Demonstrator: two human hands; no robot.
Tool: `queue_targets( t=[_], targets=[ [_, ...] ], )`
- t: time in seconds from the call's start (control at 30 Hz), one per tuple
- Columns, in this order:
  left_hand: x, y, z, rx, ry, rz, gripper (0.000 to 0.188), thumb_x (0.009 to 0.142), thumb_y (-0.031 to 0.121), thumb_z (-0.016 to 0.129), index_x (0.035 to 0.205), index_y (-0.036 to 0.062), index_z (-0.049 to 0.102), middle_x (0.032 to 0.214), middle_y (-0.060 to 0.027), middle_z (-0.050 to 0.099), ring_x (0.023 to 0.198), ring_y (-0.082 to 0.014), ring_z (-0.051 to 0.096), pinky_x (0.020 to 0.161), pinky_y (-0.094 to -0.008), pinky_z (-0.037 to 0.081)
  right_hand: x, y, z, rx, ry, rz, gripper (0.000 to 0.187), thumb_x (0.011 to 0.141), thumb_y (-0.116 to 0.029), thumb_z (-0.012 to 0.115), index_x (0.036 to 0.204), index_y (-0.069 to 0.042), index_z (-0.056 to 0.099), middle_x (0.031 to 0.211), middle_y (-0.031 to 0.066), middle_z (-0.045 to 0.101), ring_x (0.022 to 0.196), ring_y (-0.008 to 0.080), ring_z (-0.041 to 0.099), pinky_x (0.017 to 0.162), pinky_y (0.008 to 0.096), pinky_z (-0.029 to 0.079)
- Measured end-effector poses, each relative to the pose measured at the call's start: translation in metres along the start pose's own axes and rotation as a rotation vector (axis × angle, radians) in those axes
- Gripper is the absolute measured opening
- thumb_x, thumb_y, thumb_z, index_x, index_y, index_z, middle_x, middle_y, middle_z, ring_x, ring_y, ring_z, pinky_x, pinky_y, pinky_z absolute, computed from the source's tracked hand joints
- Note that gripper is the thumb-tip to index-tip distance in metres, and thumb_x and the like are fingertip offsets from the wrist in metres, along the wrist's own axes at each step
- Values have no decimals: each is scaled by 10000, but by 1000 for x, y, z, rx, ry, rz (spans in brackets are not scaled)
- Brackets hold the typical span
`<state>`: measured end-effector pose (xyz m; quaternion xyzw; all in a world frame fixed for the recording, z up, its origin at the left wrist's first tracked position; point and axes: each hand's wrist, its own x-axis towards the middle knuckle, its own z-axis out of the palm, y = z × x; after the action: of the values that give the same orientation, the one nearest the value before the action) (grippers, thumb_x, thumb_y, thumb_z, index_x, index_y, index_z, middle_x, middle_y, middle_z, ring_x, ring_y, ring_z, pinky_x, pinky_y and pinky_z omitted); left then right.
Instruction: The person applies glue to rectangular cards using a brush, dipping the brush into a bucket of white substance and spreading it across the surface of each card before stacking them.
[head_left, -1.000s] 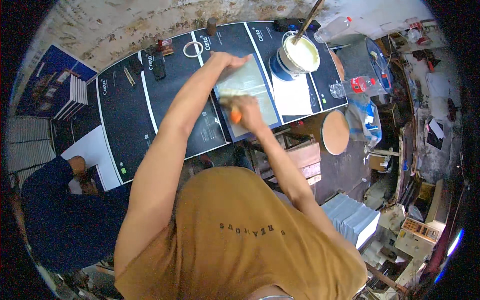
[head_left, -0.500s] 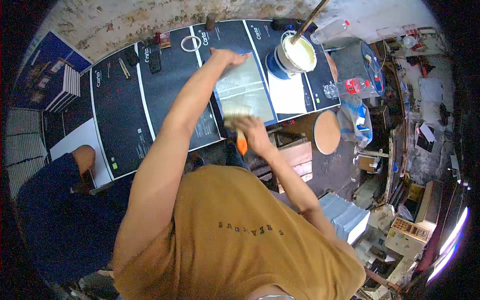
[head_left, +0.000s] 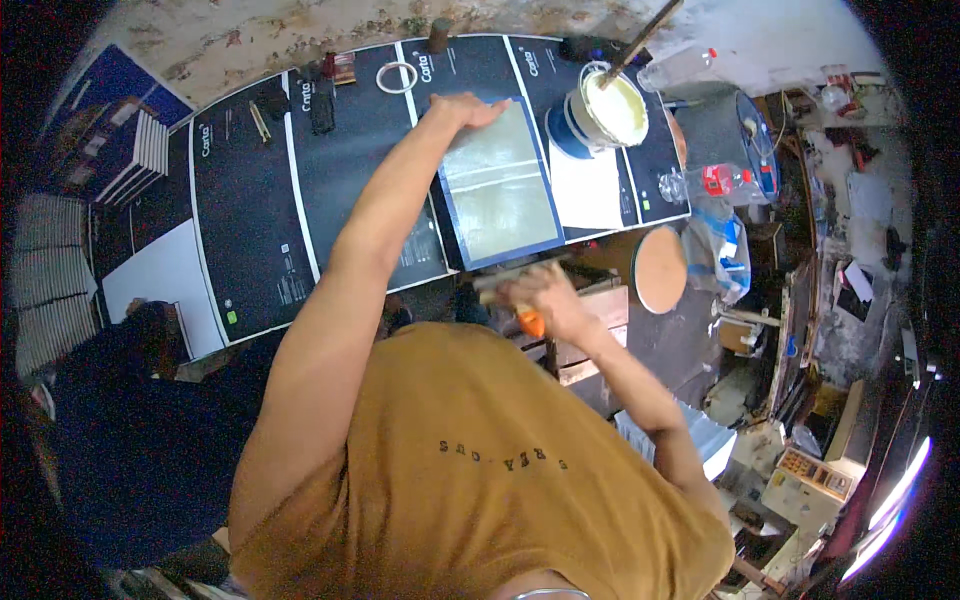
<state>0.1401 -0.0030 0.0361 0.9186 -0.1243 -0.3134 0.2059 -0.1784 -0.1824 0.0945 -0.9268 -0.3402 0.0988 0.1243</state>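
My left hand (head_left: pixel 468 110) lies with fingers stretched over the far edge of a blue-bordered sheet. Two greyish panels (head_left: pixel 500 215) cover most of that sheet, with pale strips between them; their surface looks wet and shiny. In my right hand (head_left: pixel 550 300) is a wide brush (head_left: pixel 530 320) with an orange handle end, held just off the table's near edge and apart from the sheet. Motion smears its bristles. To the right of the sheet stands a bucket (head_left: pixel 600 115) of cream-coloured paste with a wooden stick (head_left: pixel 640 45) in it.
White paper (head_left: pixel 585 190) lies under the bucket. A roll of tape (head_left: pixel 397 77) is behind my left hand. Plastic bottles (head_left: pixel 715 181) lie at the right. A round-topped stool (head_left: pixel 660 268) stands past the near edge. Another person's dark sleeve (head_left: pixel 110 360) is at the left, by stacked books (head_left: pixel 140 155).
My right hand has drawn the brush toward me, off the panels and past the sheet's near edge. My left hand stays at the far edge. The view has shifted slightly.
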Motion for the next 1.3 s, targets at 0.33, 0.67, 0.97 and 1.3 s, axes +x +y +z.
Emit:
queue_targets(
  t=[0.33, 0.67, 0.97, 1.3],
  targets=[
    [18, -1, 9, 79, 75, -37, 968, 872, 849, 200, 1419, 118, 522, 1488, -151, 458, 1411, -353, 390, 1144, -574, 231, 38, 10, 20, 38, 46, -53, 347, 877, -186, 526, 1177, -231, 696, 1182, 19, 693, 1044, 241, 602, 886, 409, 418],
    [56, -1, 0, 36, -146, -49, 894, 896, 821, 211, 1494, 201, 451, 1577, -87, 374, 1476, -338, 299, 1171, -635, 135, 80, 70, -6, 86, 316, 47, 358, 880, -238, 546, 1203, -224, 700, 1260, 5, 682, 1144, 231, 597, 935, 431, 395],
    [46, 6, 7, 43, -113, -92, 881, 907, 807, 200, 1501, 203, 439, 1584, -83, 362, 1477, -344, 293, 1173, -636, 135, 1, 68, -41, -45, -321, 0, 331, 859, -307, 586, 1146, -216, 721, 1169, 6, 714, 1074, 219, 640, 885, 452, 426],
    [63, 9, 7, 112, -172, -3, 921, 919, 796, 190, 1484, 111, 436, 1573, -135, 357, 1447, -348, 345, 1183, -519, 249, 21, 105, -9, 27, -57, 40, 203, 840, -214, 587, 965, -152, 734, 981, 38, 731, 975, 266, 670, 826, 476, 435]
  ],
)
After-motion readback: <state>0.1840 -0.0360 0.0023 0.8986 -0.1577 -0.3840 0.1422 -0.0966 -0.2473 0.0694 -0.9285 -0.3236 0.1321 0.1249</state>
